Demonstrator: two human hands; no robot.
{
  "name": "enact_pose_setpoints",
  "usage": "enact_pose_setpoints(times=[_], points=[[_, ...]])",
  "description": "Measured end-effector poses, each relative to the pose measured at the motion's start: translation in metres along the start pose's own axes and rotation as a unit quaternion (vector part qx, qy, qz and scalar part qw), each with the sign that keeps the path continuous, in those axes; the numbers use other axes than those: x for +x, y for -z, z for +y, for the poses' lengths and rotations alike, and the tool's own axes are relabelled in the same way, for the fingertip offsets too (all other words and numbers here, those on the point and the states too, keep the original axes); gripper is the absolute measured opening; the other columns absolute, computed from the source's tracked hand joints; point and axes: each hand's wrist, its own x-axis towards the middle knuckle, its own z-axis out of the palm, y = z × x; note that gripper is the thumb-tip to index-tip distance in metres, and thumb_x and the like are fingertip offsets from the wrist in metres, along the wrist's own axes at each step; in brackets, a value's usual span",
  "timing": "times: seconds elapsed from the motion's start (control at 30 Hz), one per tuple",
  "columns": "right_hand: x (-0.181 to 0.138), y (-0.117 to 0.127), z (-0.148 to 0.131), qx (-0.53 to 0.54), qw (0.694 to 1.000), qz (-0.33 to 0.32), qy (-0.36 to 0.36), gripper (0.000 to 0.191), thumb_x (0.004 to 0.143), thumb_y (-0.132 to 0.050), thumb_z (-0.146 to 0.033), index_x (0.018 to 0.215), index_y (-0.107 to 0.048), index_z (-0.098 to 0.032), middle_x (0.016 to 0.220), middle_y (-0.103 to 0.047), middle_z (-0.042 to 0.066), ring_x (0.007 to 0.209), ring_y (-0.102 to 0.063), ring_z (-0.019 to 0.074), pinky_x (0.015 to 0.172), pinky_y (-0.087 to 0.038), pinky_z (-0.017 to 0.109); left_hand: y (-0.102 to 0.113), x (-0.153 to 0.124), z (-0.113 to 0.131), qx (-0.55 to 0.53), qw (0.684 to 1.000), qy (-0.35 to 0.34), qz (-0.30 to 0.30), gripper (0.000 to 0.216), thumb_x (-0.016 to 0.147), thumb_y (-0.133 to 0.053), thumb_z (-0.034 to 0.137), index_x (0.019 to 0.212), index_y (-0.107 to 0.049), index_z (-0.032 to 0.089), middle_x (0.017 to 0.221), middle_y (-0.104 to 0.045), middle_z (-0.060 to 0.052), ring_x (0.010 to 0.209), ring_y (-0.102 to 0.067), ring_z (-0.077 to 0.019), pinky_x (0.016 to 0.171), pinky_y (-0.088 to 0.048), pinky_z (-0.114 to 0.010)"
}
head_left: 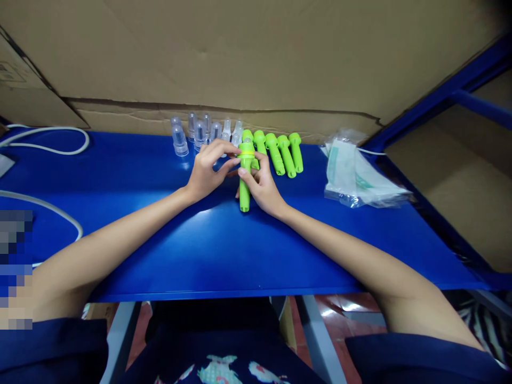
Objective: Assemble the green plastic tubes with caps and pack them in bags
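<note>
A lime-green flashlight (244,186) stands out in front of me, its head with a yellow band and a clear tip pointing away. My right hand (264,186) wraps round its body from the right, thumb on top. From the left, the thumb and fingers of my left hand (210,168) pinch at the banded head. Just beyond lie several similar green flashlights (275,153) side by side. Clear plastic caps (180,141) stand in a group behind my left hand, with smaller whitish clear pieces (226,127) beside them. Some of these are partly hidden by my fingers.
The blue table (192,245) backs onto a cardboard wall (224,58). Clear plastic bags with white and green print (356,173) lie at the right. White cables (52,152) loop at the left. A blue metal frame (480,109) rises on the right.
</note>
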Motion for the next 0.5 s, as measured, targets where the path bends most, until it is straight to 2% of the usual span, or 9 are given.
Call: enact_pose_setpoints(times=[0.2, 0.4, 0.5], points=[[0.0016, 0.0010, 0.0009, -0.008, 1.000, -0.013, -0.012, 0.065, 0.091, -0.065, -0.070, 0.131, -0.034, -0.029, 0.103, -0.075, 0.003, 0.054, -0.066, 0.0139, 0.051, -0.058, 0.031, -0.0025, 0.0004, -0.0044, -0.048, 0.998, -0.021, 0.036, 0.027, 0.102, -0.061, 0.044, 0.097, -0.069, 0.019, 0.094, -0.076, -0.006, 0.089, -0.070, -0.0159, 0.083, -0.054, -0.032], [0.0033, 0.0027, 0.0041, -0.022, 0.999, -0.019, -0.017, 0.064, 0.091, -0.066, -0.071, 0.127, -0.037, -0.027, 0.098, -0.075, 0.003, 0.052, -0.066, 0.0136, 0.046, -0.055, 0.027, -0.0037, -0.0019, -0.0074, -0.089, 0.995, 0.046, 0.006, 0.034, 0.098, -0.066, 0.050, 0.096, -0.070, 0.017, 0.093, -0.075, -0.006, 0.081, -0.068, -0.0143, 0.077, -0.052, -0.029], [0.0016, 0.0005, 0.0047, -0.025, 1.000, 0.012, 0.004, 0.066, 0.090, -0.070, -0.067, 0.127, -0.032, -0.029, 0.093, -0.074, 0.002, 0.060, -0.069, 0.0164, 0.052, -0.058, 0.029, -0.0029, -0.0018, -0.0073, -0.087, 0.994, 0.064, -0.017, 0.033, 0.098, -0.065, 0.050, 0.097, -0.071, 0.017, 0.094, -0.075, -0.007, 0.082, -0.067, -0.0147, 0.077, -0.051, -0.029]])
